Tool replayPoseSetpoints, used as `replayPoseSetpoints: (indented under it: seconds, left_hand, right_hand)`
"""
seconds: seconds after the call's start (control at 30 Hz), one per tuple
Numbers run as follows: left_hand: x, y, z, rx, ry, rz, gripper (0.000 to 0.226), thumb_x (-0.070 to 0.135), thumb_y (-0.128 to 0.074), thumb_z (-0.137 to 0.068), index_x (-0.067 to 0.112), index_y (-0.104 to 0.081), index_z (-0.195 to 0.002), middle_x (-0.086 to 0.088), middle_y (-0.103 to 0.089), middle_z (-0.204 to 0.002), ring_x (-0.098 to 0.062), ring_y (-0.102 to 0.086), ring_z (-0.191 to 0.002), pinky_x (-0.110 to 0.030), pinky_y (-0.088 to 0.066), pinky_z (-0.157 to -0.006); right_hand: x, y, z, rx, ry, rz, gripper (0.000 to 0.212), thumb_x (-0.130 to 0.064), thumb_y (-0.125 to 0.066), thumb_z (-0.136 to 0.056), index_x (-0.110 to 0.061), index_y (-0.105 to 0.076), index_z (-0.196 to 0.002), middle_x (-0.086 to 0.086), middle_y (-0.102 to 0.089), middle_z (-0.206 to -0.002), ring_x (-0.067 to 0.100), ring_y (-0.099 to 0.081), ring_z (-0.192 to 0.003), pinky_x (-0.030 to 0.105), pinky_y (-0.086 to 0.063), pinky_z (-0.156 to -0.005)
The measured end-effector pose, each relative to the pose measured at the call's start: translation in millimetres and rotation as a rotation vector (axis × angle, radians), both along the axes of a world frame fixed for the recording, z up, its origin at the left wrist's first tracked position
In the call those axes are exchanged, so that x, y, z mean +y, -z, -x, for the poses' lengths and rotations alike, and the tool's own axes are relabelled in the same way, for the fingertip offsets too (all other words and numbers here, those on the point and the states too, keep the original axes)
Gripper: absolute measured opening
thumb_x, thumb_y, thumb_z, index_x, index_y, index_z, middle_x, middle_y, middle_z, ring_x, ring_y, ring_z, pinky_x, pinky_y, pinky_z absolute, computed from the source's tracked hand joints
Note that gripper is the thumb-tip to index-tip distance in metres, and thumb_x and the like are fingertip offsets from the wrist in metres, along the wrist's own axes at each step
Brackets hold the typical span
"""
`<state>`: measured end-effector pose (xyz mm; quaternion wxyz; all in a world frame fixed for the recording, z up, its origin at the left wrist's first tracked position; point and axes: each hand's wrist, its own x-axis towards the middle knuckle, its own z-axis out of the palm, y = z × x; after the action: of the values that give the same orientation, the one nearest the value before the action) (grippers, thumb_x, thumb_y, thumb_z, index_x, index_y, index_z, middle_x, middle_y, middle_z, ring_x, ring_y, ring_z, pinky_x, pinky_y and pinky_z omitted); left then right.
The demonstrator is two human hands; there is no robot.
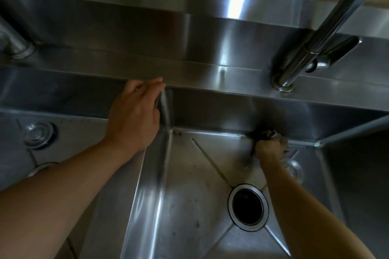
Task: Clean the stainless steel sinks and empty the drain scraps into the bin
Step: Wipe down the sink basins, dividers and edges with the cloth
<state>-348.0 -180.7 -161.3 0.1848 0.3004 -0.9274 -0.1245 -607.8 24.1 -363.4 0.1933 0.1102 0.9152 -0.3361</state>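
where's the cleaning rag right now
In the head view, the rag is gripped by the right hand at the middle sink's far edge, up and right of the open drain.

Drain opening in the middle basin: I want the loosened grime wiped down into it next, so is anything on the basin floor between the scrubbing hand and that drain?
Nothing visible blocks it. The right hand grips a dark scrub pad at the back edge of the basin floor; bare steel with small specks runs from there to the open drain. The forearm above hides part of that floor.
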Motion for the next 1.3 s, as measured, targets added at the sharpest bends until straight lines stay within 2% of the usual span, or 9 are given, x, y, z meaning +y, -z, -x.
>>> replayPoseSetpoints:
  seconds: [0.17,0.3,0.4,0.47,0.7,0.87,1.03,1.17,1.3]
  left_hand:
    - [2,-2,-1,-0.005,-0.01,-0.018,0.05,0.006,-0.042,-0.081,0.005,-0.054,-0.129,-0.012,-0.059,-0.129,-0.034,-0.046,-0.121,-0.048,-0.051,-0.086]
    - [0,-1,0,0.006,-0.005,-0.001,0.053,0.012,-0.037,-0.079,0.005,-0.055,-0.128,-0.01,-0.058,-0.131,-0.033,-0.047,-0.12,-0.045,-0.051,-0.087]
    - [-2,0,1,-0.003,-0.006,0.008,0.059,0.018,-0.029,-0.077,0.006,-0.055,-0.128,-0.007,-0.057,-0.133,-0.031,-0.047,-0.12,-0.043,-0.05,-0.088]
    - [-1,1,1,-0.003,-0.001,0.011,0.059,0.019,-0.028,-0.076,0.007,-0.056,-0.127,-0.006,-0.058,-0.132,-0.03,-0.048,-0.119,-0.042,-0.05,-0.088]
    - [-3,1,1,0.017,-0.002,0.031,0.059,0.02,-0.027,-0.076,0.005,-0.058,-0.125,-0.006,-0.059,-0.13,-0.03,-0.05,-0.117,-0.039,-0.052,-0.085]
    - [-5,3,-2,-0.007,0.0,0.026,0.058,0.019,-0.027,-0.077,0.006,-0.058,-0.125,-0.005,-0.059,-0.131,-0.029,-0.05,-0.117,-0.039,-0.052,-0.084]
    - [-2,1,-1,-0.037,-0.015,-0.01,0.051,-0.001,-0.055,-0.08,0.007,-0.054,-0.13,-0.006,-0.055,-0.135,-0.03,-0.046,-0.121,-0.042,-0.049,-0.088]
    - [1,-3,0,-0.069,-0.028,-0.036,0.054,0.0,-0.055,-0.083,0.009,-0.05,-0.135,-0.005,-0.051,-0.14,-0.029,-0.041,-0.126,-0.042,-0.044,-0.094]
    - [1,-5,-1,-0.084,-0.012,-0.045,0.055,-0.001,-0.056,-0.081,0.008,-0.05,-0.135,-0.007,-0.05,-0.14,-0.031,-0.043,-0.125,-0.043,-0.042,-0.097]
  right_hand:
    - [-44,-35,-74,0.016,-0.212,-0.012,0.041,-0.021,-0.049,-0.095,-0.007,-0.048,-0.134,0.02,-0.027,-0.146,0.037,-0.026,-0.134,0.037,-0.025,-0.112]
    - [-80,-32,-120,0.114,-0.378,0.101,0.022,-0.015,-0.057,-0.092,-0.007,-0.053,-0.113,0.008,-0.043,-0.114,0.031,-0.046,-0.108,0.014,-0.034,-0.075]
    - [-97,-26,-142,0.219,-0.579,0.129,0.019,-0.014,-0.062,-0.086,-0.028,-0.06,-0.099,0.013,-0.046,-0.118,0.036,-0.049,-0.109,0.032,-0.045,-0.093]
    - [-107,-23,-148,0.204,-0.777,0.109,0.032,-0.018,-0.065,-0.085,-0.013,-0.064,-0.117,0.017,-0.041,-0.13,0.034,-0.044,-0.117,0.03,-0.034,-0.106]
    - [-143,-9,-167,0.19,-1.068,0.19,0.039,-0.026,-0.05,-0.086,0.0,-0.068,-0.109,0.024,-0.058,-0.118,0.036,-0.049,-0.113,0.025,-0.028,-0.1]
    - [-128,6,-170,0.204,-1.182,0.223,0.044,-0.035,-0.043,-0.085,-0.004,-0.071,-0.101,0.016,-0.067,-0.111,0.032,-0.06,-0.106,0.04,-0.04,-0.103]
    - [-74,-25,-209,0.089,-1.239,0.238,0.014,-0.007,-0.063,-0.085,-0.002,-0.072,-0.095,0.014,-0.066,-0.106,0.031,-0.061,-0.098,0.018,-0.041,-0.093]
    - [-29,-38,-239,0.003,-1.392,0.052,0.037,0.005,-0.055,-0.082,-0.01,-0.065,-0.115,0.01,-0.055,-0.127,0.025,-0.045,-0.121,0.033,-0.033,-0.103]
    - [-14,-61,-265,-0.268,-1.192,0.277,0.017,0.007,-0.043,-0.086,-0.003,-0.053,-0.095,0.014,-0.061,-0.077,0.026,-0.064,-0.07,0.031,-0.055,-0.063]
